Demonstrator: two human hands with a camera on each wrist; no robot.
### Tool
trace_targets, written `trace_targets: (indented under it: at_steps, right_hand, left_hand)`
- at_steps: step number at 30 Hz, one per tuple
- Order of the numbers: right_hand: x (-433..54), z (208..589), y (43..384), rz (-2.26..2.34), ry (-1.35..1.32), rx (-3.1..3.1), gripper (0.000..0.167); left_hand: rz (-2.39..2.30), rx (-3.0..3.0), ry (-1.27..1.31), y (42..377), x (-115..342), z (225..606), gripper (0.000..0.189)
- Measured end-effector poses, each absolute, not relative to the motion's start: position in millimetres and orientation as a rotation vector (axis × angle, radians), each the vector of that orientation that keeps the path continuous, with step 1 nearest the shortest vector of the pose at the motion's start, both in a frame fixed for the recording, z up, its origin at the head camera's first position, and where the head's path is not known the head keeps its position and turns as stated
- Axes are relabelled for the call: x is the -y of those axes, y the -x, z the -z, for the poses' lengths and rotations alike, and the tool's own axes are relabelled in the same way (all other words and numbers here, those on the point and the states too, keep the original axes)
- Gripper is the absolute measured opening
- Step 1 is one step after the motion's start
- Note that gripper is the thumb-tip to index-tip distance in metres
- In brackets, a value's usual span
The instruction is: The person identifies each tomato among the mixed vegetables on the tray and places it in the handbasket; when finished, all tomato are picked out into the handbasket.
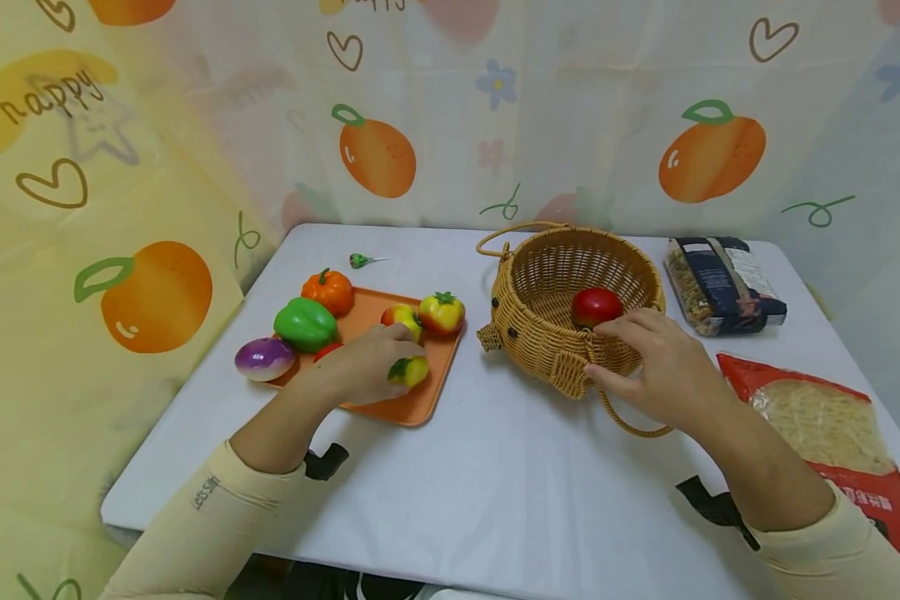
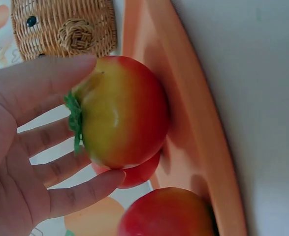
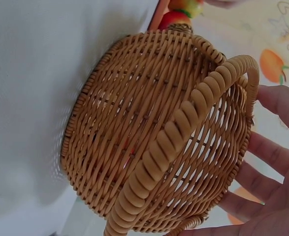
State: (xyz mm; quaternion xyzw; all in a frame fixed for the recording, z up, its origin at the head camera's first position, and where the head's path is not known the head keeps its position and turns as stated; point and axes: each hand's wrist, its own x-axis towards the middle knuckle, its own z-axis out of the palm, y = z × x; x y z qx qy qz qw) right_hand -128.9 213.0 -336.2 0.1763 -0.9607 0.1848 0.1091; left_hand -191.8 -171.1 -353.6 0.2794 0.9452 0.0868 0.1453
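Note:
My left hand (image 1: 371,362) is over the orange tray (image 1: 420,408), thumb and fingers curled round a yellow-and-red tomato (image 2: 127,110) with a green leafy top. Beside it on the tray lies a redder fruit (image 2: 166,214). Two more yellow-red fruits lie toward the tray's far right, one a tomato (image 1: 442,313) with a green top. My right hand (image 1: 667,367) holds the near rim of a wicker basket (image 1: 540,350), fingers over the edge and thumb outside. Inside the basket sits a round red fruit (image 1: 597,307). The looped handle (image 3: 169,142) hangs down on the near side.
An orange pumpkin (image 1: 328,292), a green pepper (image 1: 306,324) and a purple-and-white eggplant (image 1: 265,359) are at the tray's left. A small green-topped item (image 1: 362,260) lies behind. A dark packet (image 1: 727,287) and a red-and-clear bag (image 1: 825,429) lie on the right.

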Motion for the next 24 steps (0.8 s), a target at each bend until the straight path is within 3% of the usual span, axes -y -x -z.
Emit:
trace_targets:
  at_steps: [24]
  right_hand:
    - [-213.2, 336.7, 129.0, -0.543, -0.488, 2.856, 0.047]
  left_hand:
    - [-0.359, -2.763, -0.990, 191.7, 170.1, 352.9, 0.045]
